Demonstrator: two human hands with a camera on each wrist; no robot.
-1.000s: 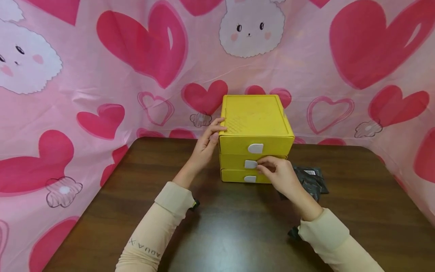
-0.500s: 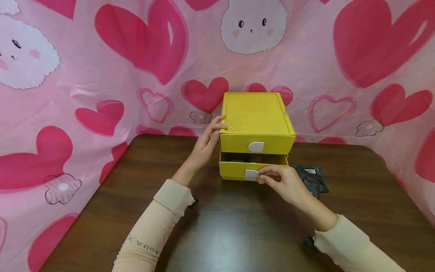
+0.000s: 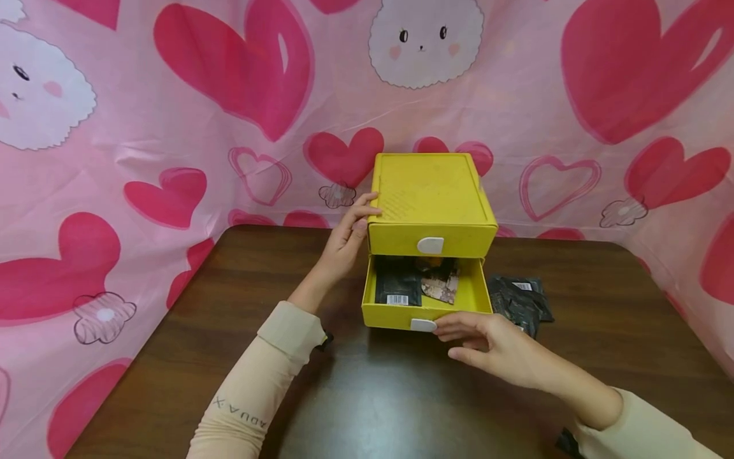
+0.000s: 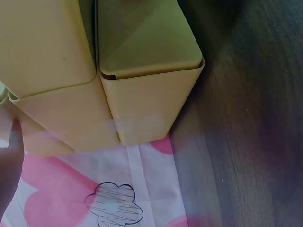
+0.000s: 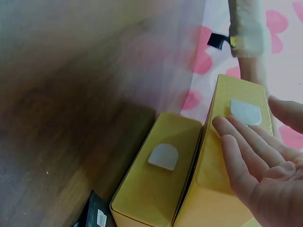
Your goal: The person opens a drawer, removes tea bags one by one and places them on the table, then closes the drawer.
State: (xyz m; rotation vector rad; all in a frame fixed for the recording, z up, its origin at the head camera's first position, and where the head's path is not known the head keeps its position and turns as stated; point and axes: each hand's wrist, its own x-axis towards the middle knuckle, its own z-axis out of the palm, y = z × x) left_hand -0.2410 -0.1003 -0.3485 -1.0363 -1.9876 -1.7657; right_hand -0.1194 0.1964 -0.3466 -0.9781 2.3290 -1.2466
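A yellow three-drawer box (image 3: 430, 185) stands at the back of the table, its middle drawer (image 3: 484, 290) pulled well out. Inside that drawer lie a black packet (image 3: 395, 280) with a barcode label and a brown patterned packet (image 3: 440, 287). My left hand (image 3: 343, 245) rests against the box's left side, fingertips at the top edge. My right hand (image 3: 499, 344) touches the middle drawer's front by its white pull tab (image 3: 422, 325), fingers extended and thumb apart. In the right wrist view the bottom drawer's front (image 5: 156, 189) is flush, with its own tab.
Several black packets (image 3: 516, 303) lie on the table to the right of the box. A pink cloth (image 3: 229, 83) with hearts hangs behind and around the dark wooden table (image 3: 367, 395).
My right hand has pulled the middle drawer out towards me, uncovering the packets inside, and its thumb has come off the tab. The left hand stays on the box.
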